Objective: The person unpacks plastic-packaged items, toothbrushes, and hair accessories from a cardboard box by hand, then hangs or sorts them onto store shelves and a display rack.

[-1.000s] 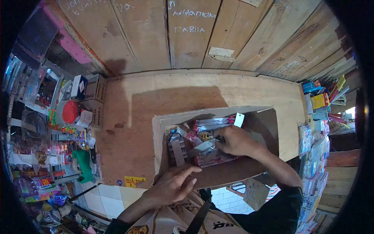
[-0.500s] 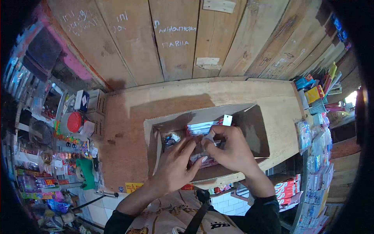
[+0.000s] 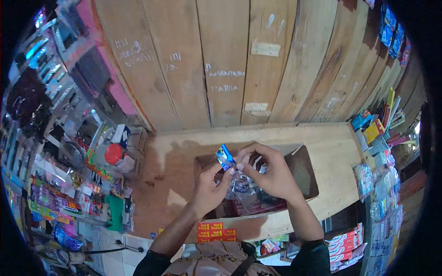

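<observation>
Over the open cardboard box (image 3: 301, 177), my two hands meet with their fingertips close together. My left hand (image 3: 211, 189) pinches a small shiny blue packet (image 3: 224, 157), which stands up above the thumb and fingers. My right hand (image 3: 270, 172) is closed, its thumb and fingers pinching clear plastic (image 3: 243, 185) beside the packet. That plastic hangs below the fingers, and its exact shape is hard to make out. Reddish packaged goods (image 3: 251, 206) lie inside the box, partly hidden by my hands.
The box stands on a wooden counter (image 3: 334, 170) against a plank wall (image 3: 225, 106). At left are a red-lidded jar (image 3: 115, 155), small boxes (image 3: 138, 142) and hanging goods. A pencil basket (image 3: 379, 145) and packets in plastic (image 3: 384, 184) line the right side.
My hands have risen out of the box, and the blue packet now shows above my left fingers. The head view has shifted, showing more of the wall.
</observation>
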Available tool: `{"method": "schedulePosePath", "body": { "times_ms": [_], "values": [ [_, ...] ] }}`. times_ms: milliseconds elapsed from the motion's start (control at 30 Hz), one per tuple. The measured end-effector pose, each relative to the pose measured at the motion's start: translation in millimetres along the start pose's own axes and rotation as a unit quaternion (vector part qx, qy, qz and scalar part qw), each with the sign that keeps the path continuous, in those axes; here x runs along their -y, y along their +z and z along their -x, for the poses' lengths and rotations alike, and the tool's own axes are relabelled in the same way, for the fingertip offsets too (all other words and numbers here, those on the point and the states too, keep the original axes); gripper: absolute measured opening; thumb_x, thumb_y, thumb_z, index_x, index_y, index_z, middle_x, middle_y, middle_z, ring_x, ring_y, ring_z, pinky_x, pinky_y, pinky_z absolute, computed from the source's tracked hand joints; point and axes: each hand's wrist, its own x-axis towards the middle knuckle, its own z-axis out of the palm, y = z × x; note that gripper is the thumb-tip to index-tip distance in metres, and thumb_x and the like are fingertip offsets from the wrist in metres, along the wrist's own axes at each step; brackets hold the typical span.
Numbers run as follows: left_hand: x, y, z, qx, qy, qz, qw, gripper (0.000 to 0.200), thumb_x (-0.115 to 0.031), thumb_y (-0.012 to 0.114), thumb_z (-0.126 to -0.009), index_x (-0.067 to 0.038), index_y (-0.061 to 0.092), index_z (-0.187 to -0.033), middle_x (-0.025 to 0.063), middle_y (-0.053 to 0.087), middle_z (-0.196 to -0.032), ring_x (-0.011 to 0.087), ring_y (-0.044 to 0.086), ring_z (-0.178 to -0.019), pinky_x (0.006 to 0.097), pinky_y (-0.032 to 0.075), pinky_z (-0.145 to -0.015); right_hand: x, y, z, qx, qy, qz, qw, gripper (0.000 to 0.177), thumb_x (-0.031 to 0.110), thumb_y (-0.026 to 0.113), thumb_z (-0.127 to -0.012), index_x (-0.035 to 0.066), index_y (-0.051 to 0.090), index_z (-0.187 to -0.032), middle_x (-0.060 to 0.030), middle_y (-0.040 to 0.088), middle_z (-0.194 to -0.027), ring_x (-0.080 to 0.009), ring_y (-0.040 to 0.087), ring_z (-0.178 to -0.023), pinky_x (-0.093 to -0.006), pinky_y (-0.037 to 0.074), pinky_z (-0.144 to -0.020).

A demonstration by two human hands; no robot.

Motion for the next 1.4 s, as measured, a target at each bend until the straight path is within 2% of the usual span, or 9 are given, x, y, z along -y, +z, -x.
{"method": "schedulePosePath", "body": {
  "times_ms": [133, 233, 467, 567, 700, 767, 933, 1100, 1400],
  "values": [
    [-25, -35, 6, 0.019, -0.080, 0.078, 0.994, 0.023, -0.009, 0.055, -0.095, 0.002, 0.060, -0.115, 0.0112, 0.067, -0.106, 0.0161, 0.060, -0.100, 0.0337, 0.048, -0.087, 38, 14, -15, -0.027, -0.053, 0.002, 0.998, 0.023, 0.012, 0.071, -0.083, 0.003, 0.066, -0.104, -0.0071, 0.065, -0.086, -0.0130, 0.060, -0.079, -0.0268, 0.046, -0.066],
    [-54, -59, 8, -0.043, 0.109, 0.096, 0.988, 0.024, -0.009, 0.056, -0.095, 0.002, 0.059, -0.116, 0.0120, 0.064, -0.110, 0.0160, 0.058, -0.104, 0.0331, 0.046, -0.091, 75, 35, -33, 0.012, -0.123, -0.020, 0.992, 0.022, 0.011, 0.068, -0.085, 0.003, 0.066, -0.106, -0.0072, 0.066, -0.088, -0.0131, 0.060, -0.083, -0.0276, 0.045, -0.072],
    [-86, -154, 45, -0.151, 0.116, 0.060, 0.980, 0.026, -0.008, 0.057, -0.093, 0.002, 0.057, -0.117, 0.0114, 0.064, -0.108, 0.0136, 0.056, -0.103, 0.0314, 0.045, -0.090, 147, 124, -75, 0.111, -0.219, -0.114, 0.963, 0.015, 0.007, 0.065, -0.087, 0.000, 0.067, -0.100, -0.0073, 0.067, -0.087, -0.0125, 0.060, -0.084, -0.0278, 0.046, -0.077],
    [-82, -197, 59, -0.179, 0.127, -0.036, 0.975, 0.025, -0.006, 0.057, -0.093, 0.002, 0.057, -0.116, 0.0093, 0.065, -0.103, 0.0115, 0.056, -0.099, 0.0288, 0.046, -0.086, 162, 173, -97, 0.152, -0.197, -0.191, 0.950, 0.013, 0.007, 0.064, -0.089, -0.002, 0.064, -0.098, -0.0035, 0.065, -0.086, -0.0075, 0.058, -0.083, -0.0247, 0.046, -0.074],
    [-68, -233, 80, -0.259, 0.059, 0.012, 0.964, 0.028, -0.003, 0.061, -0.089, 0.003, 0.054, -0.116, 0.0078, 0.064, -0.103, 0.0125, 0.058, -0.096, 0.0274, 0.047, -0.084, 177, 233, -123, 0.222, -0.149, -0.248, 0.931, 0.010, 0.007, 0.061, -0.091, -0.002, 0.062, -0.097, -0.0003, 0.064, -0.080, -0.0035, 0.056, -0.074, -0.0212, 0.044, -0.062],
    [-59, -245, 81, -0.313, 0.115, 0.064, 0.941, 0.037, 0.000, 0.063, -0.087, 0.002, 0.048, -0.121, 0.0097, 0.061, -0.108, 0.0142, 0.059, -0.098, 0.0287, 0.048, -0.087, 182, 260, -137, 0.260, -0.161, -0.249, 0.919, 0.013, 0.012, 0.061, -0.093, 0.001, 0.062, -0.101, 0.0012, 0.064, -0.077, -0.0026, 0.052, -0.065, -0.0201, 0.041, -0.058],
    [-28, -280, 80, -0.397, 0.143, 0.095, 0.902, 0.049, 0.000, 0.069, -0.084, 0.000, 0.040, -0.124, 0.0121, 0.058, -0.114, 0.0180, 0.060, -0.101, 0.0327, 0.049, -0.091, 183, 336, -171, 0.256, -0.147, -0.288, 0.911, 0.012, 0.014, 0.061, -0.094, 0.002, 0.063, -0.098, 0.0022, 0.062, -0.076, -0.0025, 0.050, -0.065, -0.0205, 0.040, -0.058],
    [23, -319, 78, -0.467, 0.129, -0.083, 0.871, 0.054, -0.003, 0.070, -0.083, 0.000, 0.040, -0.128, 0.0101, 0.061, -0.109, 0.0170, 0.061, -0.097, 0.0302, 0.050, -0.087, 183, 387, -204, 0.223, -0.162, -0.295, 0.915, 0.013, 0.014, 0.061, -0.093, 0.002, 0.063, -0.095, 0.0032, 0.058, -0.075, -0.0034, 0.049, -0.067, -0.0210, 0.039, -0.060],
    [30, -325, 56, -0.522, 0.088, 0.043, 0.848, 0.061, -0.005, 0.071, -0.084, 0.000, 0.034, -0.132, 0.0159, 0.054, -0.116, 0.0202, 0.055, -0.109, 0.0334, 0.045, -0.093, 181, 435, -264, 0.151, -0.193, -0.308, 0.919, 0.017, 0.015, 0.063, -0.089, -0.001, 0.067, -0.091, -0.0021, 0.064, -0.076, -0.0090, 0.053, -0.073, -0.0261, 0.044, -0.067]
  ]
}}
